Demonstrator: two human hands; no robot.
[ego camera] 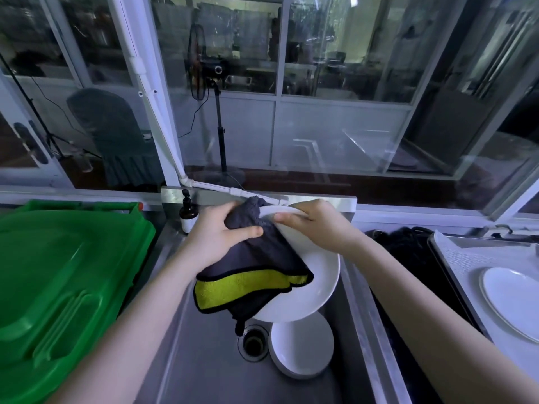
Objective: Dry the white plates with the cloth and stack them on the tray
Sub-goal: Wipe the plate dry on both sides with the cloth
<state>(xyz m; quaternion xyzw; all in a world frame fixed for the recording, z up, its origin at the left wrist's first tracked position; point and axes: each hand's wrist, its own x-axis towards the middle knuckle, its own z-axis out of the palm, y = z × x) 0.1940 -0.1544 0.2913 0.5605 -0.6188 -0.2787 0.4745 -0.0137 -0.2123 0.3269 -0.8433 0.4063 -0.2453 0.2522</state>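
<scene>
Left hand: the left hand (214,233) has its fingers (250,232) curled tight around a bunched-up wad of the dark grey microfibre cloth with the yellow underside (256,269), thumb on top, pressing it onto the plate.
Right hand: the right hand (316,225) grips the far rim of the big round white plate (309,290), fingers closed over the edge, thumb lying on the upper face.
Held plate: tilted, up in the air over the stainless steel sink basin (201,357), far edge higher than the near one.
Cloth: drapes off the left hand across the left part of the plate, a yellow flap folded out at the bottom, and a dark corner hangs down right above the round metal drain (253,342).
Still in the sink: a small stack of white plates (302,345) sits on the basin floor just right of the drain, partly under the held plate. Can't tell how many.
Tray: the metal tray with a pale liner (455,258) is on the surface to the right, with one white oval-looking plate (510,298) lying flat in it.
Left side: a bright green plastic lidded bin (64,275) just beside the sink.
Back corner: a brown pump bottle with a white label (188,212) stands upright at the sink's far left corner.
</scene>
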